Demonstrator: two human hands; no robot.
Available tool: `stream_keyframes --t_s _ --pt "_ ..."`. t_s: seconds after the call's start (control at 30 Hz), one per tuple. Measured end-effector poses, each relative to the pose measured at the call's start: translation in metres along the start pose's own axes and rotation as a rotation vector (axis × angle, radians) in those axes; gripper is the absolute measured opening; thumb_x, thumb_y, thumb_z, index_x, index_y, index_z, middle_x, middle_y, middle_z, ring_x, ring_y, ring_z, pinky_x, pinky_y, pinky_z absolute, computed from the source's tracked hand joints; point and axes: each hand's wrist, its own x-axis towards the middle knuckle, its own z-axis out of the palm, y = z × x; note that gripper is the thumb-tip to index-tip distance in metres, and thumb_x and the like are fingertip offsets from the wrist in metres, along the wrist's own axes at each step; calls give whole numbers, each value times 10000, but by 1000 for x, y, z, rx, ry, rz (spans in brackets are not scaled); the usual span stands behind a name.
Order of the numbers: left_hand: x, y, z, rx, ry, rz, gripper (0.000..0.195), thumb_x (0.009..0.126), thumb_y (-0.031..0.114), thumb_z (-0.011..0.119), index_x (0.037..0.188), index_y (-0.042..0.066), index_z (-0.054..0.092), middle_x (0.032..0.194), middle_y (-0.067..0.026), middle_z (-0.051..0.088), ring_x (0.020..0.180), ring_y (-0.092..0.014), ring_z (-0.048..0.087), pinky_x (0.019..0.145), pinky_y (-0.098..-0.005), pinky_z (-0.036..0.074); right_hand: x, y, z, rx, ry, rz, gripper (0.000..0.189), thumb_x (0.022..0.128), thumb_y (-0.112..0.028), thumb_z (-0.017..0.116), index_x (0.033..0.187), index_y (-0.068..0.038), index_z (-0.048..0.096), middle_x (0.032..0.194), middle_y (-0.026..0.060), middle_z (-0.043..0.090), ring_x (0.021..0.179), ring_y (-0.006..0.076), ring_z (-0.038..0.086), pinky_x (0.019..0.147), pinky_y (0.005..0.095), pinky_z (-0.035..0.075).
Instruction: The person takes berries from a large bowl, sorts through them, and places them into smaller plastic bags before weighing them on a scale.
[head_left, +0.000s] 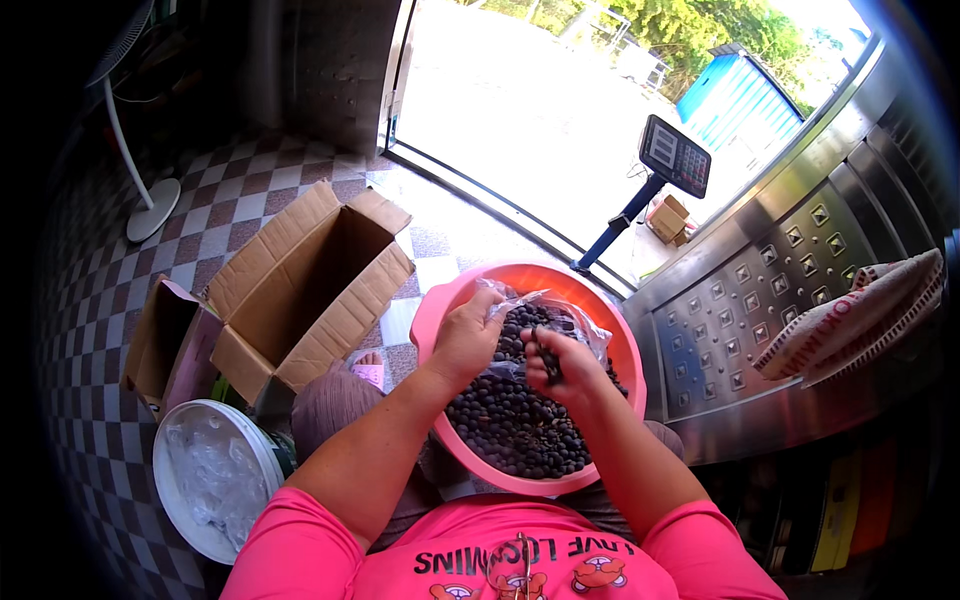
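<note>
A pink plastic basin (499, 474) stands between my knees, filled with small dark round fruits or seeds (517, 427). A clear plastic bag (596, 334) lies open in the basin, with more of the dark balls inside it. At the bag's left rim, my left hand (469, 330) grips the plastic between thumb and fingers. My right hand (562, 364) is curled around a few dark balls (550, 364), just above the heap and near the bag's mouth. Part of the bag's lower side is hidden by my hands and the balls.
Left of me stand an open cardboard box (315, 277), a smaller carton (169, 337) and a white bucket (217, 480) holding clear plastic. A platform scale's display (675, 154) rises beyond the basin by the doorway. A metal door (735, 315) with a hanging towel (855, 319) is right. A fan base (154, 210) stands far left.
</note>
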Motion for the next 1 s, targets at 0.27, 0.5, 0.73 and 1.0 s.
stream_keyframes --t_s 0.27,0.5,0.73,1.0 --pt "0 8 -6 22 20 70 165 912 143 555 1032 31 572 932 -208 643 878 -367 632 752 -404 486 5 -19 30 -67 60 -234 254 934 -144 506 1157 -24 487 984 127 581 917 247 591 822 402 514" --pt "-1 5 -5 38 93 132 124 899 115 580 977 18 578 781 -148 610 674 -179 581 624 -320 457 -27 1 25 -588 -49 -265 162 893 -121 559 1023 -41 614 847 71 643 713 142 635 625 270 528" --pt "1 1 0 43 95 148 121 897 124 585 965 25 580 654 -98 535 575 -131 488 529 -308 400 -24 71 27 -1839 -273 -998 359 788 -108 580 1145 -74 601 1026 159 596 934 315 559 838 408 463" --pt "1 -2 -2 10 89 117 124 907 137 582 965 27 583 661 -56 539 588 -100 468 535 -292 390 -35 72 18 -1960 -224 -777 225 828 -212 583 985 -52 576 964 172 570 819 358 594 737 444 492"
